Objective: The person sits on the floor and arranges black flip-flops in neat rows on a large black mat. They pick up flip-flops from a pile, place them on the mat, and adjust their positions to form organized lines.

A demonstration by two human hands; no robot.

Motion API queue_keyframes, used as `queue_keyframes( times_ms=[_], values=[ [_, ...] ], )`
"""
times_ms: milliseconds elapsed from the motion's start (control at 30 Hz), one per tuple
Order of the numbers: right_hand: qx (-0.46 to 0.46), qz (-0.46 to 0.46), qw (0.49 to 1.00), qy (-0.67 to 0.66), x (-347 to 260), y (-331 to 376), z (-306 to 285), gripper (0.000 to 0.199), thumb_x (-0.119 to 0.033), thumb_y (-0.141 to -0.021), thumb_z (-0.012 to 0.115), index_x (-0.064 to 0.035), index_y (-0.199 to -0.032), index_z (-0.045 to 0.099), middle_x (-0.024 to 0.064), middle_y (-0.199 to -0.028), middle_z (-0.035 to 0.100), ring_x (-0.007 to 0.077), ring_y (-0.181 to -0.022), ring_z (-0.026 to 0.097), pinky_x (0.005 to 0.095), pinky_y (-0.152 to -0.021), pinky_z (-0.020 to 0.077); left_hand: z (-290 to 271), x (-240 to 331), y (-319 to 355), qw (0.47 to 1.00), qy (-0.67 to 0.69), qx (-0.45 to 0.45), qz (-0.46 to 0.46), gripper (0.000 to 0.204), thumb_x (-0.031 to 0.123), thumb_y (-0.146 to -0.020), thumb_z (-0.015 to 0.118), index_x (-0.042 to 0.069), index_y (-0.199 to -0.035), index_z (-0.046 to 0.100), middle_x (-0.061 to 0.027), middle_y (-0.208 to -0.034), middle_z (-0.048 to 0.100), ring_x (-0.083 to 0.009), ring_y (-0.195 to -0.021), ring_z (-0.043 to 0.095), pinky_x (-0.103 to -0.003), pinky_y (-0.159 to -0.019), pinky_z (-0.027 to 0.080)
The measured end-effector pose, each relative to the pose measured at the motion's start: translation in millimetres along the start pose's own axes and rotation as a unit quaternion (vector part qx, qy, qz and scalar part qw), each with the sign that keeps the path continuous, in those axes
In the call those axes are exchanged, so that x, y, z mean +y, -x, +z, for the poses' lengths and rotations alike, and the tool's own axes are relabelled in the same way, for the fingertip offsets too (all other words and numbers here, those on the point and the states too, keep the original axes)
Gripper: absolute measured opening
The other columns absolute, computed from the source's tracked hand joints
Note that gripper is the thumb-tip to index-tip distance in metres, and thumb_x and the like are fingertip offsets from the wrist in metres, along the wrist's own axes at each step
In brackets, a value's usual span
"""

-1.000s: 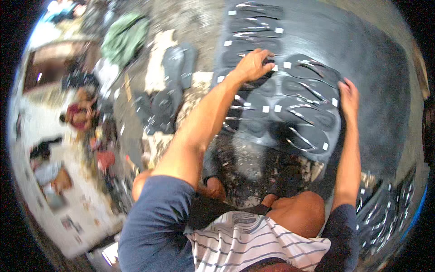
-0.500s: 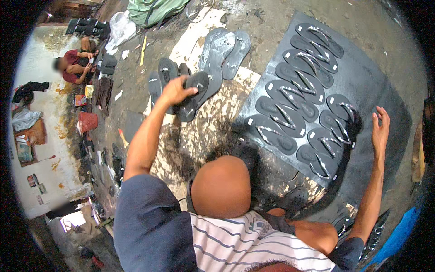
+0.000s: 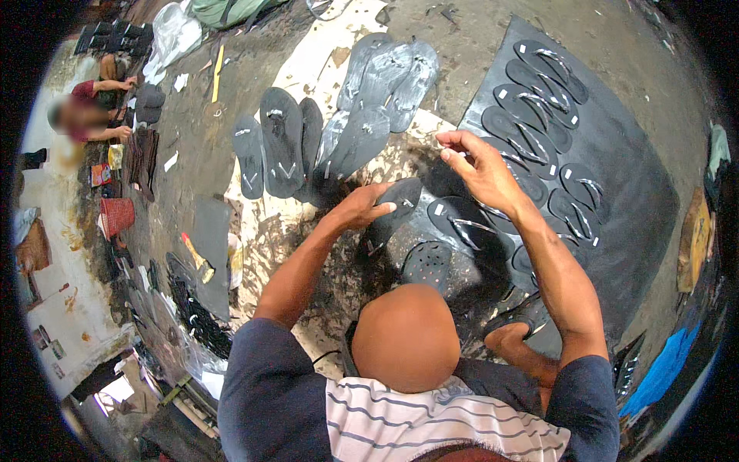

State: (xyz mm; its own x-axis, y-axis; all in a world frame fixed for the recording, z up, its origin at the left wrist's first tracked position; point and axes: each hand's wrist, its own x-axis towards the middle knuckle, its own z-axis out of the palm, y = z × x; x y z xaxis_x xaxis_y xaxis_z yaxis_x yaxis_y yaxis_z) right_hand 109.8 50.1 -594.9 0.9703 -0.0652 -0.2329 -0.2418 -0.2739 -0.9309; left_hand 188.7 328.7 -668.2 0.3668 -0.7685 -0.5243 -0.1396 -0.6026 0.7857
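Observation:
My left hand (image 3: 360,206) is closed around the edge of a black flip-flop sole (image 3: 399,202), which is tilted above the floor in front of my knee. My right hand (image 3: 481,165) hovers to its upper right, holding nothing that I can see, with thumb and forefinger bent and a little apart. Below that hand, strapped black flip-flops (image 3: 531,108) lie overlapping in rows on a dark sheet (image 3: 635,208). Left of my hands stand several loose black soles (image 3: 281,142), beside a heap of soles with whitish smears (image 3: 385,73).
A pale, stained board (image 3: 312,58) lies under the soles. A brush (image 3: 202,262) rests at the left near a grey sheet (image 3: 209,231). Farther left are a red basket (image 3: 115,217) and another person (image 3: 88,112) sitting by stacked dark pieces. A perforated black shoe (image 3: 426,264) shows beyond my knee.
My left hand has drawn a sole away from the pile, toward my knee. My right hand has swung left from the sheet's right side to near that sole.

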Motion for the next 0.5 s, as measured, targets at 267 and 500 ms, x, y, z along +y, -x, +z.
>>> queue_keyframes(
  times_ms=[267, 500],
  values=[
    [0.074, -0.014, 0.997, -0.023, 32.0, 3.7, 22.5, 0.029, -0.024, -0.095, 0.059, -0.0066, -0.119, 0.062, 0.0111, -0.115, 0.066, 0.0209, -0.103, 0.063, 0.0334, -0.085, 0.0499, -78.1, -34.3, -33.1, 0.868, -0.288, 0.399, 0.069, 0.055, 0.028, -0.083, 0.070, 0.002, -0.129, 0.052, -0.0195, -0.111, 0.062, -0.0329, -0.095, 0.060, -0.041, -0.085, 0.048],
    [0.118, -0.020, 0.985, -0.121, 41.0, 13.4, 25.6, 0.037, -0.026, -0.095, 0.061, -0.0026, -0.123, 0.059, 0.0113, -0.117, 0.065, 0.0175, -0.101, 0.062, 0.0304, -0.087, 0.0483, -62.5, 54.7, -5.4, 0.927, 0.290, 0.213, 0.103, 0.044, 0.008, -0.092, 0.062, 0.001, -0.131, 0.044, -0.0068, -0.118, 0.060, -0.0134, -0.105, 0.059, -0.030, -0.093, 0.049]
  ],
)
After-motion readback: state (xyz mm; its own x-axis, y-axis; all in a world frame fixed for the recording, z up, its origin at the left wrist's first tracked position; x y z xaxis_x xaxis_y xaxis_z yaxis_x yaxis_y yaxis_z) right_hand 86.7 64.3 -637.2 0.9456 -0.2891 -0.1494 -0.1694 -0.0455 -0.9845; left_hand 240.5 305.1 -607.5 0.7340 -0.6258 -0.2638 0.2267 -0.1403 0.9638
